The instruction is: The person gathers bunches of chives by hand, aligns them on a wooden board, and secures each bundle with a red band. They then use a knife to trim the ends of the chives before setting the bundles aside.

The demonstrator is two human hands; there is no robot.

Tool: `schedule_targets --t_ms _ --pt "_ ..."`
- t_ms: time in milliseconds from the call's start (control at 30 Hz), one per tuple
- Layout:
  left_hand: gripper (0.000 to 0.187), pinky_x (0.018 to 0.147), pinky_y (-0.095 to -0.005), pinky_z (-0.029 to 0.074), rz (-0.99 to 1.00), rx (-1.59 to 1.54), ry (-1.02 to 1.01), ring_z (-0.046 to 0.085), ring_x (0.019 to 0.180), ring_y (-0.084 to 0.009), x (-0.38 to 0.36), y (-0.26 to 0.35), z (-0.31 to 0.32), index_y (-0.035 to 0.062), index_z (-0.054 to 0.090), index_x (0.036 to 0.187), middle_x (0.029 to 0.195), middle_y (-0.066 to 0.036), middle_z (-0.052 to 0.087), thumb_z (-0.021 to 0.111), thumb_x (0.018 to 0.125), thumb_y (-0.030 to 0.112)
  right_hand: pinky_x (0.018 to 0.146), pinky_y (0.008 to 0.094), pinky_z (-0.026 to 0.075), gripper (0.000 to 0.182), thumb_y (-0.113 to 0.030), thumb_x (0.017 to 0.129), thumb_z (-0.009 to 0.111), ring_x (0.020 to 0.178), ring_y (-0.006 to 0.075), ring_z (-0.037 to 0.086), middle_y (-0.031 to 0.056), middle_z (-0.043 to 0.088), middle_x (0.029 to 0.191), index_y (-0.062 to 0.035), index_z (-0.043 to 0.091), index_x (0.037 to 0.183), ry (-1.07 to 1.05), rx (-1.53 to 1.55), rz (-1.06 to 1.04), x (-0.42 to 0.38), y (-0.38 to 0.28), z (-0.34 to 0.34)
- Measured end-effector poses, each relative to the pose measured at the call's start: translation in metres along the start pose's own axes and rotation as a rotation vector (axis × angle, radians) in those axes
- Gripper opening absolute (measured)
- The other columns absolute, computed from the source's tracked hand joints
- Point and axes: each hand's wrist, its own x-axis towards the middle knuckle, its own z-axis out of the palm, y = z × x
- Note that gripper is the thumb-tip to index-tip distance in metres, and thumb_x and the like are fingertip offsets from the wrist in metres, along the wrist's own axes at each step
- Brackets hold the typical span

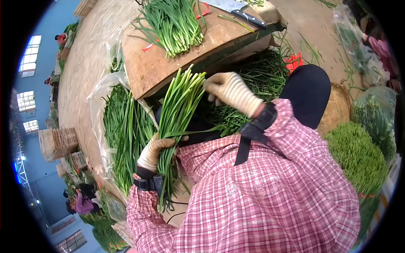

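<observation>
My left hand [157,151], in a cream knit glove, is closed around a bunch of garlic chives [179,103]. The pale stem ends point up and away from me, and the long leaves hang down past my wrist. Beside those stem ends is my right hand [228,89], gloved too, with its fingers curled in; whatever they may pinch is hidden. A second bunch of chives [173,27] lies on the wooden board [141,69] ahead. To the left, more loose chives [126,126] fill a clear plastic bag [98,95].
A black-handled knife [249,19] rests near the board's right edge, beside red ties [203,10]. Loose green leaves [263,76] are heaped under and right of the board. Bundled green stems [354,154] stand at the right. Other people work at far left and right.
</observation>
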Motion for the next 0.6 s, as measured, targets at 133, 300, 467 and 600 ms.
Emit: schedule_targets --t_ms 133,300,467,600 --pt "0.045 0.054 -0.0235 0.049 0.07 -0.009 -0.013 0.059 0.061 -0.014 0.005 -0.004 0.006 -0.0054 0.057 0.122 0.104 -0.017 0.069 0.064 0.08 0.01 0.043 0.0235 0.044 0.024 -0.019 0.093 0.063 0.046 0.0106 0.055 0.0079 0.068 0.07 0.0043 0.066 0.099 0.013 0.109 0.033 0.004 0.002 0.005" --pt "0.04 0.054 -0.0231 0.049 0.099 -0.201 0.013 0.059 0.061 -0.0149 0.004 -0.011 0.0 -0.0056 0.058 0.118 0.102 -0.016 0.068 0.066 0.084 0.012 0.052 0.0241 0.048 0.046 -0.027 0.088 0.07 0.057 0.0121 0.056 0.0089 0.068 0.093 0.0028 0.057 0.121 0.015 0.02 -0.018 0.007 0.012 -0.01" --pt "0.043 0.054 -0.0243 0.048 0.14 -0.232 -0.023 0.056 0.061 -0.0146 0.01 -0.007 0.0 -0.0024 0.055 0.119 0.101 -0.015 0.065 0.067 0.08 0.012 0.072 0.0371 0.054 0.036 -0.034 0.087 0.066 0.085 0.0296 0.069 0.0173 0.072 0.091 -0.0066 0.07 0.11 -0.652 -0.534 -0.175 -0.017 0.037 0.036" --pt "0.044 0.053 -0.026 0.045 0.096 -0.341 -0.127 0.053 0.061 -0.0149 0.008 -0.02 -0.026 -0.0013 0.053 0.12 0.101 -0.014 0.064 0.067 0.081 0.013 0.084 0.0473 0.055 0.031 -0.024 0.085 0.063 0.1 0.0347 0.068 0.0188 0.07 0.107 -0.0077 0.071 0.111 -0.21 -1.504 0.128 0.02 0.013 -0.027"
